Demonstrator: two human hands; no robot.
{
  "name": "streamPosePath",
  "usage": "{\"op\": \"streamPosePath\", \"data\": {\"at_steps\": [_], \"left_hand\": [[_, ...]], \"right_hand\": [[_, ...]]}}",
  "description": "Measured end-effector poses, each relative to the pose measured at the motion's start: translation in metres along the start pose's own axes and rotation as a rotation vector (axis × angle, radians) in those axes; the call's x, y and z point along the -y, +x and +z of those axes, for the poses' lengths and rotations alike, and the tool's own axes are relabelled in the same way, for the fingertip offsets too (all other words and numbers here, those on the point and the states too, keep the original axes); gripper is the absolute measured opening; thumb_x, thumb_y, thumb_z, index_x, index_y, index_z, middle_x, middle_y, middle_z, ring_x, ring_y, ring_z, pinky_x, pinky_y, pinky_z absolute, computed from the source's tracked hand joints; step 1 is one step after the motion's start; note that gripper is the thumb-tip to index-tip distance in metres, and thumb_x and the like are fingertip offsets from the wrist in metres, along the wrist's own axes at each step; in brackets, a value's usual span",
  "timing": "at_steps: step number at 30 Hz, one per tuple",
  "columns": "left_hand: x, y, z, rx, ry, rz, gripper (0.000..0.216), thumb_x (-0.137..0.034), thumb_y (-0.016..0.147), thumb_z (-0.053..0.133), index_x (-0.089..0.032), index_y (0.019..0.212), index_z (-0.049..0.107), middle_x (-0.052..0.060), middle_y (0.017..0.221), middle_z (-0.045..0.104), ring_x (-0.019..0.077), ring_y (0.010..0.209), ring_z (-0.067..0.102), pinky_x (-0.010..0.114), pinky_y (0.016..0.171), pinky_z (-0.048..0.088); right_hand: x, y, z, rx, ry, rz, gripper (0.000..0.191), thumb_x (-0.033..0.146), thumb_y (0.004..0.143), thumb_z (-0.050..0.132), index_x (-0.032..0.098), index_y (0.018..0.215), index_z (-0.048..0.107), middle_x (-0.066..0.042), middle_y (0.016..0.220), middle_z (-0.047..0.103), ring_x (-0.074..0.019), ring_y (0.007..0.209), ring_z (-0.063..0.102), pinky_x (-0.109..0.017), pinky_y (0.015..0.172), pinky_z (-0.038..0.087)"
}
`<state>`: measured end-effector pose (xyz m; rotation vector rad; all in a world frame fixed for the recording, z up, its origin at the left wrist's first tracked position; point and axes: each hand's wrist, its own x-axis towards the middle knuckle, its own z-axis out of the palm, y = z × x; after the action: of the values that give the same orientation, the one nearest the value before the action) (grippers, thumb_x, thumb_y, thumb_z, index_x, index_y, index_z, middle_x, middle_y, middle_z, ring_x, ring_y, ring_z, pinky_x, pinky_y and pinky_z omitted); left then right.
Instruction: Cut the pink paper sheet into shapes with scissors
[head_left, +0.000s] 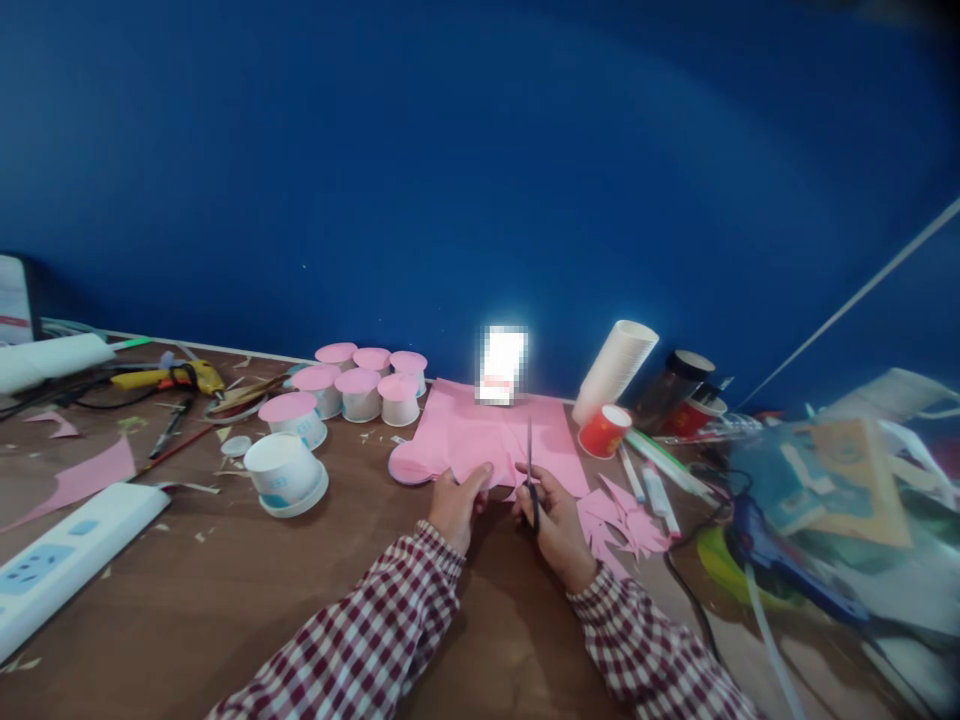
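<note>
My left hand (456, 508) pinches the near edge of a piece of pink paper (471, 448), thumb on top. In my right hand (556, 522) is a pair of scissors (530, 490), its blades pointing up and away from me beside the paper. A larger pink sheet (564, 440) lies flat beneath and beyond both hands. Pink paper offcuts (626, 520) are scattered just right of the right hand. Left of the sheet, several white paper cups (360, 400) carry round pink paper tops. One white cup (281, 468) nearer me has no pink top.
A lit phone (502, 365) stands against the blue wall. On the right are a leaning stack of white cups (616, 370), a red cup (604, 430), markers (660, 500) and a blue glue gun (787, 565). A power strip (75, 560) and yellow glue gun (199, 377) lie left.
</note>
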<state>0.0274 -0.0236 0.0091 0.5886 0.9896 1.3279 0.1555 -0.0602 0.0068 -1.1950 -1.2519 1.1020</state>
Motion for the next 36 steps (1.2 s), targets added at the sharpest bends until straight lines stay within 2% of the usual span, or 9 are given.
{"op": "streamPosePath", "data": {"at_steps": [4, 9, 15, 20, 24, 26, 28, 30, 36], "left_hand": [[0.000, 0.000, 0.000, 0.016, -0.024, -0.006, 0.031, -0.034, 0.053, 0.078, -0.014, 0.060, 0.056, -0.006, 0.043, 0.047, 0.0053, 0.039, 0.038, 0.019, 0.039, 0.029], [-0.001, 0.000, 0.001, 0.011, -0.018, -0.003, 0.031, -0.033, 0.051, 0.078, -0.013, 0.059, 0.056, -0.005, 0.044, 0.047, 0.0049, 0.039, 0.039, 0.019, 0.038, 0.027], [-0.003, -0.003, 0.003, 0.012, -0.022, 0.000, 0.031, -0.029, 0.049, 0.079, -0.014, 0.061, 0.055, -0.006, 0.046, 0.048, 0.0052, 0.041, 0.041, 0.018, 0.040, 0.031], [0.000, 0.000, 0.002, 0.028, -0.024, 0.030, 0.031, -0.027, 0.050, 0.079, -0.014, 0.062, 0.054, -0.006, 0.048, 0.048, 0.0051, 0.043, 0.041, 0.019, 0.043, 0.032], [0.001, 0.002, 0.000, 0.033, 0.040, 0.061, 0.030, -0.029, 0.053, 0.077, -0.014, 0.058, 0.051, -0.007, 0.044, 0.044, 0.0047, 0.040, 0.037, 0.019, 0.040, 0.028], [0.000, 0.002, 0.000, 0.032, 0.061, 0.063, 0.030, -0.030, 0.053, 0.077, -0.014, 0.057, 0.051, -0.006, 0.043, 0.044, 0.0049, 0.040, 0.037, 0.019, 0.039, 0.026], [-0.001, 0.001, 0.001, 0.027, 0.041, 0.045, 0.032, -0.031, 0.051, 0.077, -0.014, 0.057, 0.051, -0.006, 0.044, 0.045, 0.0049, 0.040, 0.037, 0.018, 0.037, 0.024], [-0.002, 0.001, 0.002, 0.027, 0.012, 0.029, 0.034, -0.031, 0.049, 0.078, -0.015, 0.057, 0.049, -0.007, 0.043, 0.043, 0.0043, 0.039, 0.035, 0.017, 0.036, 0.022], [-0.002, 0.000, 0.003, 0.005, -0.001, 0.016, 0.033, -0.030, 0.049, 0.079, -0.014, 0.062, 0.054, -0.006, 0.046, 0.048, 0.0045, 0.040, 0.039, 0.017, 0.037, 0.025]], "right_hand": [[-0.001, -0.001, 0.000, 0.003, -0.114, -0.066, 0.042, 0.038, 0.084, 0.056, 0.018, 0.120, 0.046, 0.004, 0.062, 0.049, -0.0130, 0.057, 0.050, -0.023, 0.051, 0.042], [0.000, 0.001, 0.001, 0.000, -0.129, -0.091, 0.040, 0.035, 0.083, 0.058, 0.017, 0.116, 0.047, 0.004, 0.065, 0.050, -0.0133, 0.061, 0.052, -0.023, 0.056, 0.043], [0.000, 0.004, 0.002, -0.005, -0.094, -0.114, 0.037, 0.032, 0.079, 0.062, 0.016, 0.111, 0.051, -0.003, 0.082, 0.058, -0.0153, 0.075, 0.057, -0.027, 0.071, 0.048], [0.004, 0.004, 0.002, -0.018, -0.066, -0.114, 0.040, 0.033, 0.078, 0.063, 0.018, 0.112, 0.050, -0.002, 0.082, 0.059, -0.0142, 0.071, 0.059, -0.026, 0.067, 0.049], [0.001, 0.005, 0.001, -0.051, -0.127, -0.094, 0.039, 0.033, 0.077, 0.063, 0.019, 0.109, 0.044, 0.005, 0.061, 0.054, -0.0122, 0.054, 0.052, -0.022, 0.051, 0.042], [-0.003, 0.006, 0.000, -0.093, -0.150, -0.076, 0.032, 0.034, 0.077, 0.063, 0.021, 0.097, 0.042, 0.008, 0.054, 0.051, -0.0116, 0.048, 0.047, -0.021, 0.046, 0.037], [-0.007, 0.007, -0.001, -0.132, -0.203, -0.085, 0.024, 0.036, 0.079, 0.061, 0.021, 0.082, 0.042, 0.006, 0.057, 0.051, -0.0118, 0.051, 0.048, -0.021, 0.048, 0.036], [-0.008, 0.009, -0.003, -0.134, -0.265, -0.110, 0.025, 0.038, 0.082, 0.057, 0.021, 0.071, 0.041, 0.004, 0.058, 0.049, -0.0120, 0.054, 0.047, -0.022, 0.051, 0.037], [-0.002, 0.009, -0.001, -0.120, -0.349, -0.127, 0.026, 0.039, 0.083, 0.055, 0.021, 0.069, 0.044, 0.004, 0.061, 0.045, -0.0124, 0.057, 0.043, -0.023, 0.054, 0.036]]}}
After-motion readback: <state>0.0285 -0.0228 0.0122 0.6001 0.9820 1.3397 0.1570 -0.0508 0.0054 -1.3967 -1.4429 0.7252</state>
